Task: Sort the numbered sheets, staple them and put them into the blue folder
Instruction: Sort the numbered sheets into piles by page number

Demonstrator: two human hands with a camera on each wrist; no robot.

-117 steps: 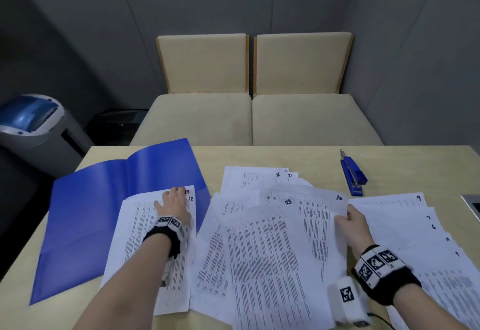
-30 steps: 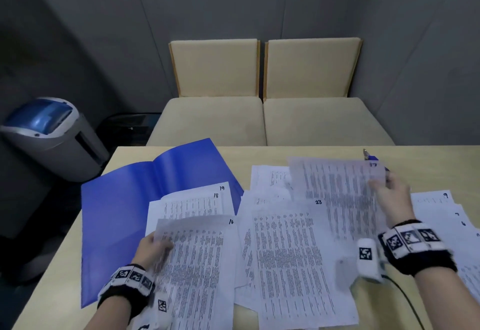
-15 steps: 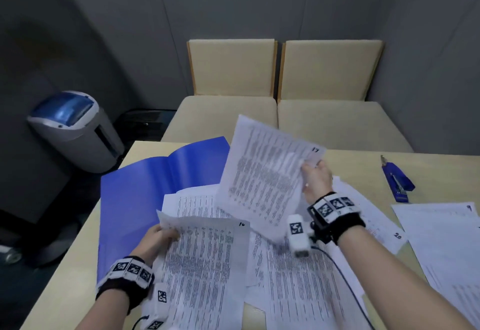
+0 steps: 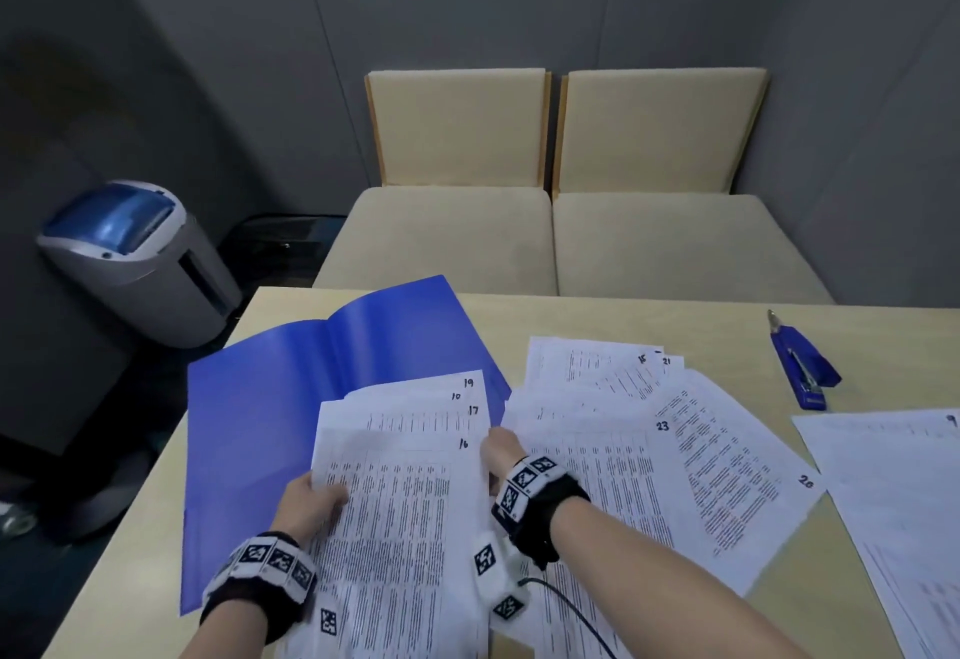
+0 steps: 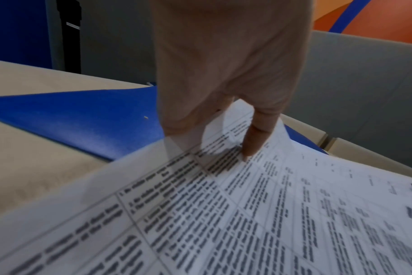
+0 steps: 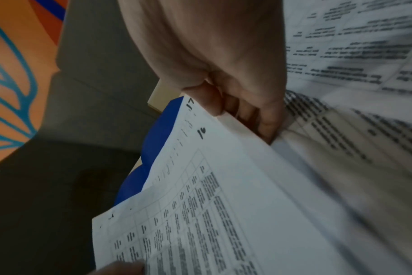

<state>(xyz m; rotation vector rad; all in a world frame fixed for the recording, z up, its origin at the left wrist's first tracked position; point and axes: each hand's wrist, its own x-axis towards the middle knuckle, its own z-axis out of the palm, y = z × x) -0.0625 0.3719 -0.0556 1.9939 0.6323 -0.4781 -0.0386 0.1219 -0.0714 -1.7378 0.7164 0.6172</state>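
The blue folder (image 4: 291,398) lies open at the table's left. A fanned stack of sheets (image 4: 415,398) numbered 19, 18 and 17 rests on its right half. Sheet 16 (image 4: 395,528) lies over it. My left hand (image 4: 332,489) pinches sheet 16 (image 5: 247,214) at its left edge, a finger (image 5: 254,141) on top. My right hand (image 4: 491,445) grips the right edge by sheet 17 (image 6: 188,111), thumb (image 6: 207,98) on top and fingers curled under. The blue stapler (image 4: 802,372) lies at the far right, apart from both hands.
Loose sheets (image 4: 701,461) marked 23, 26, 15 and 21 cover the table's middle. Another pile (image 4: 893,492) lies at the right edge. Two beige chairs (image 4: 561,237) stand behind the table (image 4: 623,320). A grey and blue bin (image 4: 135,253) stands on the floor left.
My right hand carried sheet 17 from the middle over to the stack on the folder and lowered it. My left hand brought sheet 16 down over it.
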